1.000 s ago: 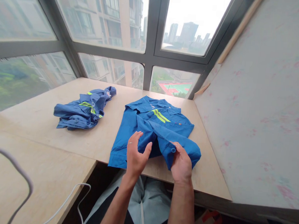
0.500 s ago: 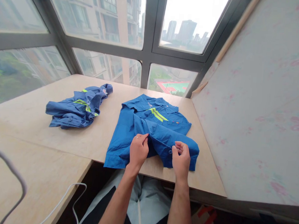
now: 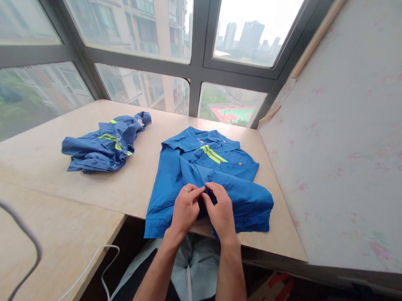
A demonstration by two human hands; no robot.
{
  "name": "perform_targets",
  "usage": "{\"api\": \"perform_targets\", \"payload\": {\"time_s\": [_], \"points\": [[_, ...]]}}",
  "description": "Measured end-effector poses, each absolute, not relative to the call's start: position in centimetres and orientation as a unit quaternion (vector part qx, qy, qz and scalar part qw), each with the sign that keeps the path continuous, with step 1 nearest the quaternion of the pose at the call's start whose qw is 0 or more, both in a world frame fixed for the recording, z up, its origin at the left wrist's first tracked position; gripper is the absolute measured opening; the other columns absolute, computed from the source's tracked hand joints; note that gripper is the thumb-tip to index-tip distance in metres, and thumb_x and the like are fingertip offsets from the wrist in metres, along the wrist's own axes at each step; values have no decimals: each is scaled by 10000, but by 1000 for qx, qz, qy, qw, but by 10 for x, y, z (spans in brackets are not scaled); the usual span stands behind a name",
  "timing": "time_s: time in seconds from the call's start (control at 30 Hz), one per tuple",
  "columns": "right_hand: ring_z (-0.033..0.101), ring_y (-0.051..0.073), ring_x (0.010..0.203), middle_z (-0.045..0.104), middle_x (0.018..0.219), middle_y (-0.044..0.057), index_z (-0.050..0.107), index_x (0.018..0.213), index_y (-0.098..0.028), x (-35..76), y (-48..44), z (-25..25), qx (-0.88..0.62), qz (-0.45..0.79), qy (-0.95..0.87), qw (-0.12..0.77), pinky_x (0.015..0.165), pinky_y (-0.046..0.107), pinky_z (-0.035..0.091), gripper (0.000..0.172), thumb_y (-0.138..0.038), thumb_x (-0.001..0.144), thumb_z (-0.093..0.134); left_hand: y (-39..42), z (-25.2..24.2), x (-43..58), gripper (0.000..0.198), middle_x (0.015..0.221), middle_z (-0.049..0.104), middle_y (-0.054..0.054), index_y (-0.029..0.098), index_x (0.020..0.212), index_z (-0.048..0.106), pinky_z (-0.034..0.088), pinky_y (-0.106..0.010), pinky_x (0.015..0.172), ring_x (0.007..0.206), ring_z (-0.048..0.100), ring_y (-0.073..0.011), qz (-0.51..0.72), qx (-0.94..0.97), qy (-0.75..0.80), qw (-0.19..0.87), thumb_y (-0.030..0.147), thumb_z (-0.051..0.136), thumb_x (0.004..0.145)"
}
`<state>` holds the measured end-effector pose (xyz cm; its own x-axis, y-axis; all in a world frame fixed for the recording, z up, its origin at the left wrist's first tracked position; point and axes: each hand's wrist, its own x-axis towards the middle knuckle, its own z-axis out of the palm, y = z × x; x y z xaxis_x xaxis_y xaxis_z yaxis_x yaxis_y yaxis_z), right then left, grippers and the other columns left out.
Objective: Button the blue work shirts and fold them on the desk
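A blue shirt with a yellow-green striped band lies spread at the table's front edge, its collar toward the window. My left hand pinches the shirt's front edge near its middle, a ring on one finger. Right beside it, my right hand has its fingertips closed on the same edge, almost touching the left fingertips. What lies between the fingertips is too small to tell. Farther left, a second blue garment with similar bands rests crumpled.
The pale wooden table meets a window frame behind and a flowered wall at right. A white cable and a grey cable cross the left foreground. A paper bag stands below.
My right hand has moved left along the shirt's edge to meet my left hand. The shirt's front has shifted slightly, and its lower right part spreads farther right.
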<state>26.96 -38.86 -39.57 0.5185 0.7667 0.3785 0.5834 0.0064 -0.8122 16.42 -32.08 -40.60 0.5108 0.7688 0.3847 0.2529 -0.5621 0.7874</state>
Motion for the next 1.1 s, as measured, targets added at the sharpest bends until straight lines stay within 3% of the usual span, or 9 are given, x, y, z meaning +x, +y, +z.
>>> {"api": "perform_targets", "payload": {"time_s": [0.13,0.3,0.77,1.1], "points": [[671,230,900,737,964,83,731,954,-199,278,-391,-400,-716,105,-452,522,864,369,516,205,-274,903,547,-319,-405,162,356,886,641,-54,216,1074,735,492,-306,789,846,592,-175,382,797,312,350,70,463,897],[647,215,840,729,893,60,720,883,-192,276,-394,-396,-701,146,-415,561,806,327,495,224,-335,895,548,-322,-402,164,383,911,646,-56,221,1093,724,487,-308,806,868,588,-178,388,791,331,338,49,445,894],[443,139,663,521,692,-19,636,787,-189,276,-395,-395,-626,282,-385,617,619,249,388,249,-426,855,598,-323,-410,170,429,886,606,-64,199,982,751,491,-319,788,866,559,-185,432,783,359,269,-15,426,800],[451,136,668,534,712,-27,626,822,-190,275,-394,-391,-600,316,-333,656,641,250,392,321,-510,814,642,-329,-378,160,258,1014,609,-76,184,1068,708,495,-338,897,961,591,-189,400,776,312,373,151,525,890]]}}
